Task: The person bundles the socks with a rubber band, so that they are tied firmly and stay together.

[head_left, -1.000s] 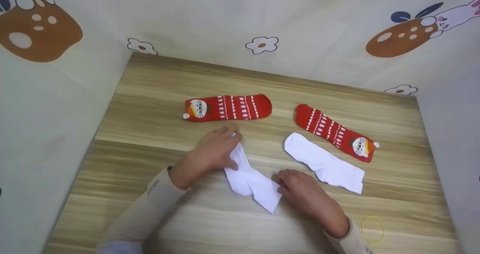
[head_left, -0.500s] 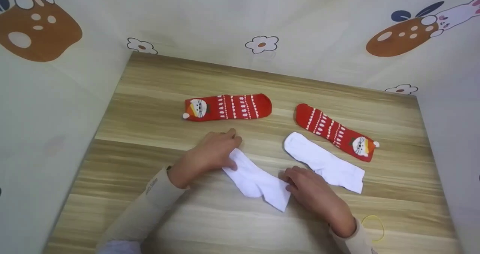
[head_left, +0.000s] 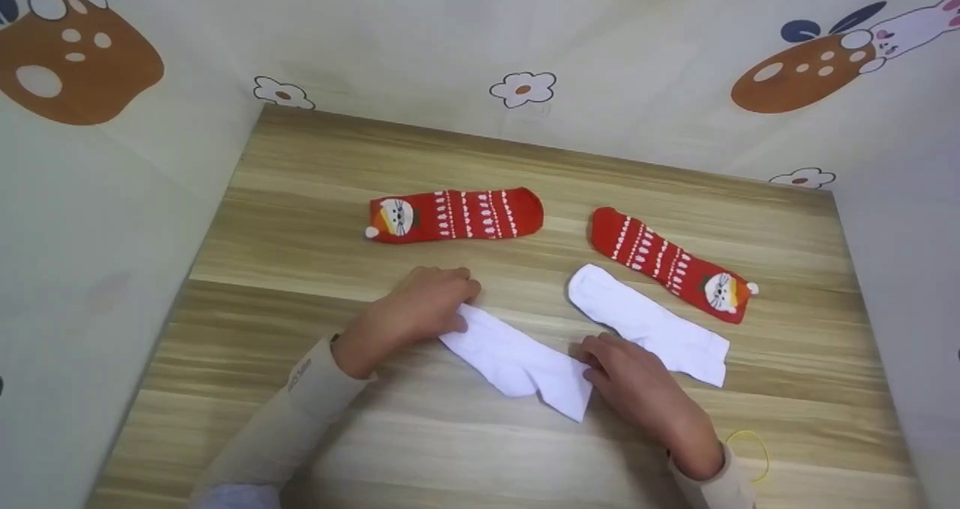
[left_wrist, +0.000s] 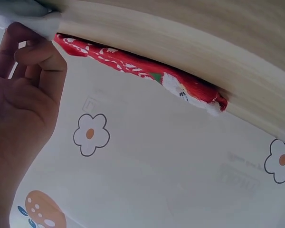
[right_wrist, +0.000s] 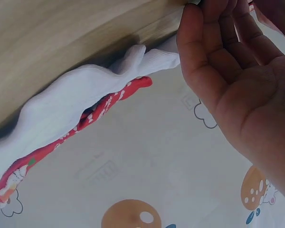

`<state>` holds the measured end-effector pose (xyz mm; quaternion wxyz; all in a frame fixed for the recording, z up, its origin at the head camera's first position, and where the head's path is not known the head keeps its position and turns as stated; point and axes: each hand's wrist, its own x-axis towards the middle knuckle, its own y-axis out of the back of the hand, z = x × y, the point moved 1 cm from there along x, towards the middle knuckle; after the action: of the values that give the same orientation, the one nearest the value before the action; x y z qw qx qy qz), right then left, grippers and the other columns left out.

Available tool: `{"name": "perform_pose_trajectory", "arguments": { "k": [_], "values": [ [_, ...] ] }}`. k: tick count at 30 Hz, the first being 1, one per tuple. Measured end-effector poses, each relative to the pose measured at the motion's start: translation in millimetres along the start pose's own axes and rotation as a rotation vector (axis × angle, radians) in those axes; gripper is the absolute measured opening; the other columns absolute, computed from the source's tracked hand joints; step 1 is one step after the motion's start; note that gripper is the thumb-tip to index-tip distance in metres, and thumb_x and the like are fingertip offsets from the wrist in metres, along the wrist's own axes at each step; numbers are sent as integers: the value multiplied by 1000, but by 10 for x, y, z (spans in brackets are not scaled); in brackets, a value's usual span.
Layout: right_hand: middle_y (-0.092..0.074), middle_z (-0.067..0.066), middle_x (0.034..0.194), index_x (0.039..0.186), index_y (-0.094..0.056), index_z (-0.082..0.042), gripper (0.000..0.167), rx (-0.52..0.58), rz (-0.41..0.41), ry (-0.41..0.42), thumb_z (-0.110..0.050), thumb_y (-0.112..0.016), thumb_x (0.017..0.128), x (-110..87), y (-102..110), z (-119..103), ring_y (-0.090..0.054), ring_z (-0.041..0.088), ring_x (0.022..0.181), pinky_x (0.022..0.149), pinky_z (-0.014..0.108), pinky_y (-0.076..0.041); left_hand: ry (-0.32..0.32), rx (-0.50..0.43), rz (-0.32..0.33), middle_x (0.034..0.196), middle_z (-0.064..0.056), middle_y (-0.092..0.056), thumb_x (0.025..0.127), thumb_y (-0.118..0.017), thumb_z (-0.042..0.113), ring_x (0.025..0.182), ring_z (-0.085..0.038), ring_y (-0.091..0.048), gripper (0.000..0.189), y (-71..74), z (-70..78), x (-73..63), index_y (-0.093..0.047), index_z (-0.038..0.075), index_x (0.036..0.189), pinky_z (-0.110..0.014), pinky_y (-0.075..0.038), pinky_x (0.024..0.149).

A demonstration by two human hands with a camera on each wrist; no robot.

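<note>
A white sock (head_left: 514, 355) lies slantwise on the wood-grain tabletop between the two hands. My left hand (head_left: 411, 308) pinches its upper left end between thumb and fingers; the left wrist view shows the white fabric (left_wrist: 46, 24) at those fingertips. At the lower right end, my right hand (head_left: 646, 395) grips the sock's cuff with curled fingers. A second white sock (head_left: 694, 355) lies flat just beyond the right hand, which overlaps its near edge in the head view. In the right wrist view the right palm (right_wrist: 256, 95) faces the camera and the fingertips are partly cut off.
One red patterned sock (head_left: 480, 215) lies beyond the left hand, its cat-face cuff to the left. Another red sock (head_left: 660, 260) slants beside the second white one. A yellow rubber band (head_left: 766, 456) is near the right forearm. Printed walls (head_left: 420, 36) enclose the tabletop (head_left: 300, 164).
The held white sock has been drawn out straighter, and its cuff end has shifted right with the right hand. The left hand has moved slightly nearer the body. The other socks stay put.
</note>
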<state>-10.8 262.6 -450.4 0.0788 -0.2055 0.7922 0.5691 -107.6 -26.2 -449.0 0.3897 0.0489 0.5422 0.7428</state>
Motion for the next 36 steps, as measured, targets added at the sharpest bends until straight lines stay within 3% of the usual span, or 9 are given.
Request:
{"name": "perform_pose_trajectory", "arguments": {
  "k": [6, 14, 23, 31, 36],
  "values": [
    [-68, -4, 92, 107, -74, -16, 16, 12, 20, -14, -13, -77, 92, -18, -1, 51, -58, 12, 81, 82, 40, -55, 5, -16, -8, 106, -5, -70, 89, -81, 28, 98, -22, -66, 34, 14, 15, -22, -71, 11, 116, -40, -52, 87],
    [-68, -7, 89, 100, -73, -19, 10, 41, 120, 16, -13, -77, 92, -95, -77, 129, -59, 11, 82, 79, 38, -54, 1, -83, -24, 91, -4, -67, 91, -79, 23, 84, -20, -59, 17, 34, 25, -37, -71, 10, 99, -38, -48, 80],
    [-68, -7, 95, 107, -73, -21, 13, 77, 78, -12, -16, -75, 95, -107, -53, 164, -58, 10, 86, 84, 39, -55, -9, -97, -13, 93, -2, -70, 91, -78, 22, 86, -17, -62, 16, 11, 18, -111, -72, 11, 102, -34, -50, 79],
    [-69, -9, 97, 107, -72, -23, 13, 109, 72, 4, -17, -74, 95, -106, -61, 209, -59, 9, 89, 87, 39, -55, -8, -131, 22, 103, -4, -71, 90, -80, 20, 99, -20, -61, 22, -48, -45, -168, -71, 11, 107, -40, -52, 90],
    [-68, -10, 96, 105, -72, -23, 13, 116, 89, 34, -16, -75, 95, -110, -69, 232, -59, 8, 89, 86, 39, -56, 26, -134, -5, 93, -1, -68, 88, -82, 23, 92, -18, -59, 22, -67, -52, -164, -70, 12, 101, -37, -50, 86]
  ]
}}
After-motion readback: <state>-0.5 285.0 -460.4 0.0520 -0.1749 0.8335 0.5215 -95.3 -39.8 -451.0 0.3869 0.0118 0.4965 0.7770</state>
